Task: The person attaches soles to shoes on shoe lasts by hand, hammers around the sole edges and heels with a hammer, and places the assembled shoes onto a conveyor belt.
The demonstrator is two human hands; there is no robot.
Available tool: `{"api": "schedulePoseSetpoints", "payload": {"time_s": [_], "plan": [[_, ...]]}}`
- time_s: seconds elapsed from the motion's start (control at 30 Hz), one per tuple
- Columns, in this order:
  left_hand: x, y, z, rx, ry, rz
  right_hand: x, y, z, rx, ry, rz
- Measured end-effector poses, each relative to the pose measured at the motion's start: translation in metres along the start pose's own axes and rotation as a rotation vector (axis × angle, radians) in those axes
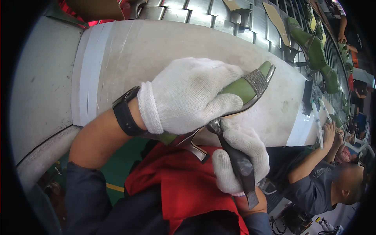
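Note:
My left hand (188, 94), in a white knit glove, is wrapped round a high-heeled sandal (257, 83) fitted on a green shoe last (239, 91). The sandal's glittery grey strap crosses the toe, which points to the upper right. Its dark heel (196, 149) sticks out below my left wrist, toward the red apron. My right hand (252, 147), gloved too, is closed on a hammer (239, 162) just below the sandal. The hammer's round end lies close against the sole's edge; whether they touch I cannot tell. Its flat end points down, and the handle is hidden by my fingers.
A pale worktable (141, 51) lies under my hands. Beyond it runs a metal slat conveyor (199, 17) with insoles (276, 23) and green lasts (317, 53). At the right, a co-worker (313, 184) reaches to the table near white-handled brushes (318, 121).

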State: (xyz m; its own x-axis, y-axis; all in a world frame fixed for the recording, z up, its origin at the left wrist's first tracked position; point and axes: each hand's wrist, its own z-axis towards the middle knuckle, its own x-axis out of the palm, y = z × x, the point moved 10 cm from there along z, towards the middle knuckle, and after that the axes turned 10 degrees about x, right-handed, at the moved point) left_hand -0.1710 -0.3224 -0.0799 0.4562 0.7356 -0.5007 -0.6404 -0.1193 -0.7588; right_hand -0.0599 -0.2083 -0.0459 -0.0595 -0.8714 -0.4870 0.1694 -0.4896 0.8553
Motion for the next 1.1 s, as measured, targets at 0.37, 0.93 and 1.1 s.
{"api": "schedulePoseSetpoints", "payload": {"time_s": [0.37,0.93,1.1], "plan": [[0.001,-0.003,0.000,0.003,0.017,0.035,0.011,0.022,0.011,-0.096,0.101,-0.059],[0.024,-0.004,0.034,-0.263,0.171,0.296,-0.077,-0.063,0.080,0.229,-0.139,0.484],[0.021,-0.011,0.033,-0.267,0.211,0.322,-0.078,-0.123,0.101,0.491,-0.131,0.572]]}}
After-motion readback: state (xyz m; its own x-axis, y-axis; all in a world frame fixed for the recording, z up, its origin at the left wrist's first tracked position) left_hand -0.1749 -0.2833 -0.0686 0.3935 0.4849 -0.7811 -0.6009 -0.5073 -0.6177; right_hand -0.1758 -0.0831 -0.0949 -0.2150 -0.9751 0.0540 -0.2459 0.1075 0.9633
